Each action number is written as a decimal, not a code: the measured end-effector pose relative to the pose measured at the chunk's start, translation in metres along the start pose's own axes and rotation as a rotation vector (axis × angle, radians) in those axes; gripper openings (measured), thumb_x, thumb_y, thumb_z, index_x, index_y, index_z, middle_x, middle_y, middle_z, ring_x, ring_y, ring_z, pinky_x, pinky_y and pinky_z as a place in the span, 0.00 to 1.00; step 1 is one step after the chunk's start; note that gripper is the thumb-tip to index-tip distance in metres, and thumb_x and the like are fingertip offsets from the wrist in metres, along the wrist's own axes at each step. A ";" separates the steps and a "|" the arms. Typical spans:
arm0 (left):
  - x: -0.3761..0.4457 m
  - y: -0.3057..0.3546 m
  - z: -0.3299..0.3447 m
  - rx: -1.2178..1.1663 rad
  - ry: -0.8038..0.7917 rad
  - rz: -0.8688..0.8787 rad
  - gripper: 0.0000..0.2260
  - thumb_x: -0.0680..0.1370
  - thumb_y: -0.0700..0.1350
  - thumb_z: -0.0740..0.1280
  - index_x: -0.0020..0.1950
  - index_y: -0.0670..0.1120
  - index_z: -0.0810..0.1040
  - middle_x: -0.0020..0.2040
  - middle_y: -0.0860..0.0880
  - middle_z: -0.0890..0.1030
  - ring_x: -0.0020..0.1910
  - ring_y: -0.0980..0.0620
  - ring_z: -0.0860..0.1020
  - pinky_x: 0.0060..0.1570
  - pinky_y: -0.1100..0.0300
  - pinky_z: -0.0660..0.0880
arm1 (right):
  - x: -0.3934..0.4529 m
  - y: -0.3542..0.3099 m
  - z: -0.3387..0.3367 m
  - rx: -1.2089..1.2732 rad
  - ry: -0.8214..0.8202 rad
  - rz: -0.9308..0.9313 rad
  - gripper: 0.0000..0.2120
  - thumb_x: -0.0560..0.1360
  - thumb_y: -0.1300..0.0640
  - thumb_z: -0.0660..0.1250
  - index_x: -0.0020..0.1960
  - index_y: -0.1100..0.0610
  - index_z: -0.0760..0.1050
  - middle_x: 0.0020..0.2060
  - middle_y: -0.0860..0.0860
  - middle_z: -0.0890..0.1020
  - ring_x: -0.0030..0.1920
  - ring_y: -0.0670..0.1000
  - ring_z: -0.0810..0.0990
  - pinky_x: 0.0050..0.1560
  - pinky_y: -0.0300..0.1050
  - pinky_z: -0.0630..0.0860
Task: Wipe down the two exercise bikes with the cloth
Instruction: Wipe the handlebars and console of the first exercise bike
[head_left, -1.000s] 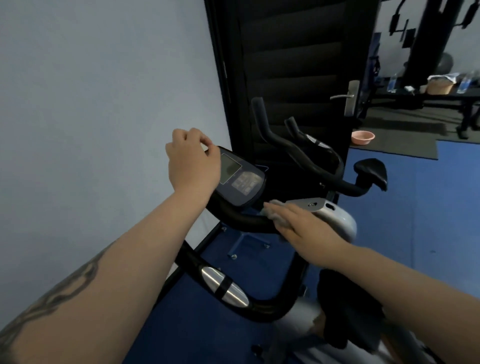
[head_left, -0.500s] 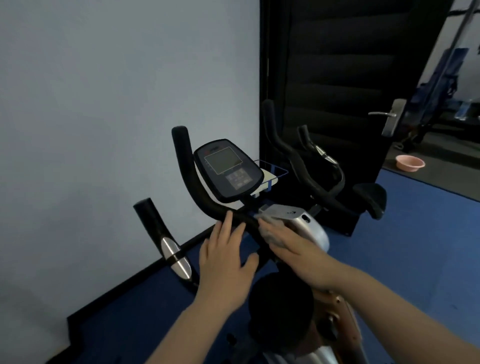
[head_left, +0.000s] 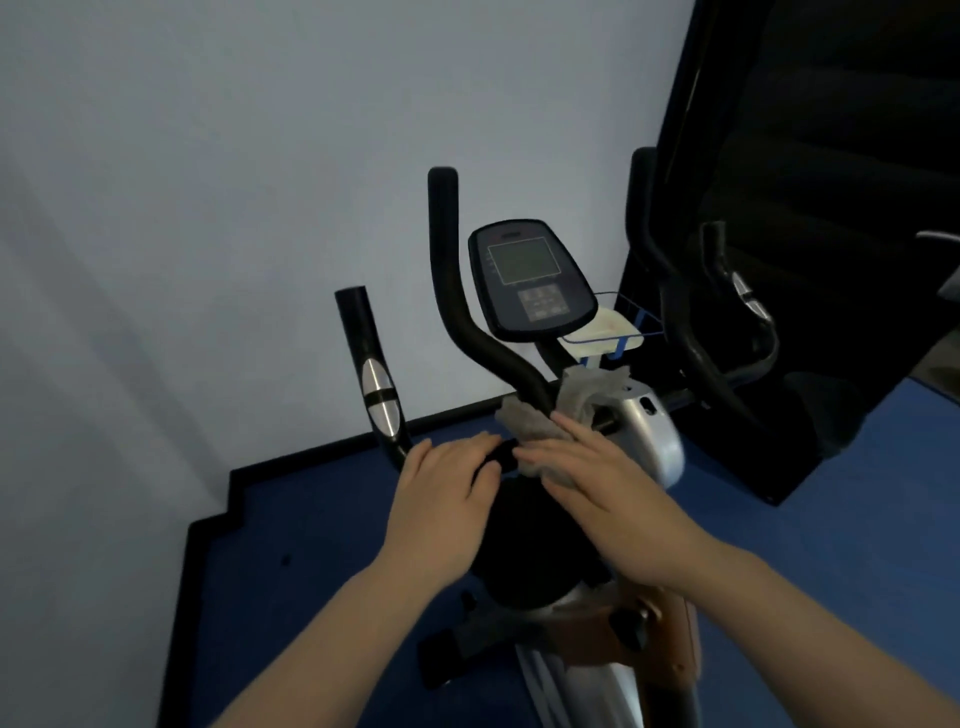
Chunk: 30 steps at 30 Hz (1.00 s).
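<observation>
Two bikes: near bike (head_left: 530, 291), second bike (head_left: 727, 364) beside it by the black door (head_left: 831, 208). One cloth (head_left: 545, 421) draped over near bike's handlebar, right hand (head_left: 597, 499) flat on it, left hand (head_left: 447, 499) relaxed, resting on the bar; blue floor (head_left: 857, 519), grey wall (head_left: 208, 208)

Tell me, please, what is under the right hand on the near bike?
Under the right hand lies the grey cloth, draped over the black handlebar. The bar's stretch beneath cloth and palm is covered, so hidden.

R hand (head_left: 608, 499) on cloth (head_left: 530, 423), L hand (head_left: 447, 488) on handlebar (head_left: 467, 322)
</observation>
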<state>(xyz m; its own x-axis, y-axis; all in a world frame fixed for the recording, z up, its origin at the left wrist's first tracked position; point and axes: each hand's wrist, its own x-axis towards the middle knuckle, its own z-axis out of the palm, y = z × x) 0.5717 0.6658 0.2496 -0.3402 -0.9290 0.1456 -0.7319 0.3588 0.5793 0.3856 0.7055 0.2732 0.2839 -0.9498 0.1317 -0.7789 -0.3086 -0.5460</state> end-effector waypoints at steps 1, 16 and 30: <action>-0.002 0.000 0.001 -0.002 -0.001 -0.007 0.18 0.84 0.52 0.53 0.74 0.57 0.65 0.73 0.60 0.67 0.72 0.63 0.60 0.72 0.65 0.40 | -0.001 -0.006 0.002 -0.091 0.037 -0.003 0.18 0.83 0.53 0.56 0.72 0.45 0.68 0.71 0.37 0.67 0.73 0.34 0.49 0.71 0.29 0.43; -0.054 -0.004 -0.008 -0.300 -0.169 0.033 0.22 0.81 0.59 0.52 0.76 0.64 0.53 0.76 0.67 0.52 0.74 0.70 0.43 0.76 0.59 0.44 | -0.022 -0.044 0.016 0.364 0.299 0.111 0.16 0.82 0.59 0.58 0.67 0.49 0.74 0.65 0.40 0.76 0.68 0.39 0.69 0.71 0.46 0.66; -0.175 -0.116 -0.069 -0.551 -0.223 0.088 0.20 0.74 0.54 0.70 0.66 0.63 0.74 0.64 0.67 0.74 0.65 0.68 0.70 0.59 0.77 0.65 | -0.097 -0.156 0.144 0.609 0.504 0.199 0.17 0.83 0.61 0.55 0.70 0.54 0.70 0.70 0.43 0.72 0.73 0.44 0.65 0.71 0.39 0.63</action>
<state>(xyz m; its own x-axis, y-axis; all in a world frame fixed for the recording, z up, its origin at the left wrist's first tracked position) 0.7574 0.7806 0.2124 -0.5450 -0.8351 0.0747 -0.3019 0.2785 0.9118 0.5603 0.8534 0.2262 -0.2267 -0.9380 0.2624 -0.3059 -0.1872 -0.9335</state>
